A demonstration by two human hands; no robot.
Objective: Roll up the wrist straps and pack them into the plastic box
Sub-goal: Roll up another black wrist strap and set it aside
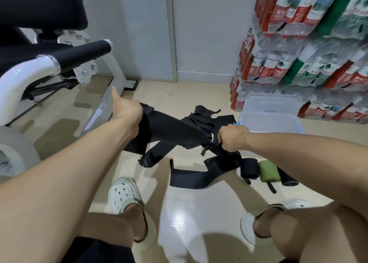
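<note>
The person is crouching over a tiled floor (pixel 185 209), both arms reaching forward. The left hand (pixel 127 108) is gripping one end of a black wrist strap (pixel 171 131), with the thumb sticking upward and the fingers hidden behind the fabric. The right hand (pixel 232 137) is closing in a fist around the other end of the same strap, knuckles facing the camera. The strap is stretching taut between the two hands, above the floor.

Below and behind the stretched strap, a loose pile of black straps (pixel 201 119) is lying unrolled on the floor. A further flat strap (pixel 189 179) is lying nearer the feet.

Three rolled straps are lying side by side on the floor under the right forearm: a black roll (pixel 250 168), a green roll (pixel 268 172) just beside it, and a dark roll (pixel 286 178) at the right end.

The plastic box (pixel 272 115), translucent with a blue latch, is standing on the floor just behind the right hand; whether anything is inside cannot be told.

Shrink-wrapped packs of water bottles (pixel 310 43) are stacked against the wall on the right. A white-framed exercise machine (pixel 39 69) with black padding is standing on the left. The feet are wearing white clogs (pixel 125 195).
</note>
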